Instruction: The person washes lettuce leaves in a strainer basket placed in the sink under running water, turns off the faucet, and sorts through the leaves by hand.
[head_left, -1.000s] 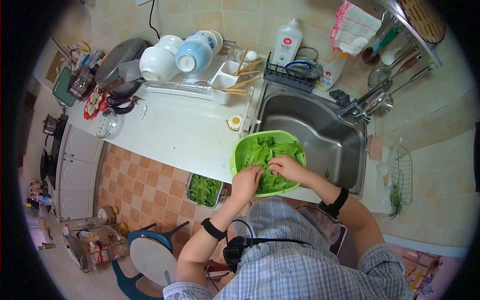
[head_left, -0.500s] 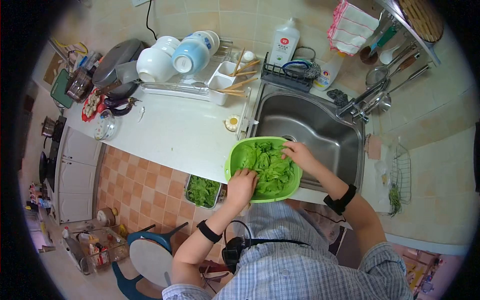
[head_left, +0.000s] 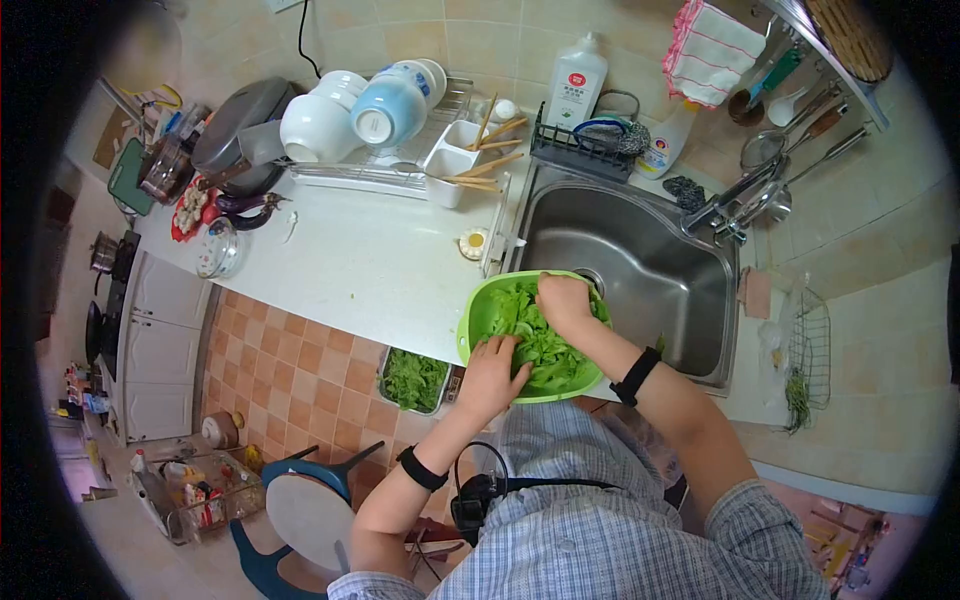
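Note:
A light green plastic basket [head_left: 466, 322] full of torn lettuce leaves [head_left: 540, 352] sits at the counter's front edge, partly over the sink's near left corner. My left hand [head_left: 490, 378] rests on the leaves at the basket's left side, fingers apart and thumb spread. Over the far right part of the basket, my right hand [head_left: 564, 302] is closed, its fingers curled down on the lettuce. The back of that hand hides the fingertips and most of what is between them.
The steel sink [head_left: 630, 270] lies to the right. On the counter [head_left: 380, 290] stand a dish rack with bowls [head_left: 320, 125], a chopstick holder [head_left: 450, 165] and eggplants [head_left: 245, 210]. A container of greens [head_left: 413, 380] is below the counter edge, near a stool [head_left: 310, 520].
My right hand has moved left from the basket's right rim and closed over the leaves. My left hand has shifted slightly, its thumb now spread outward.

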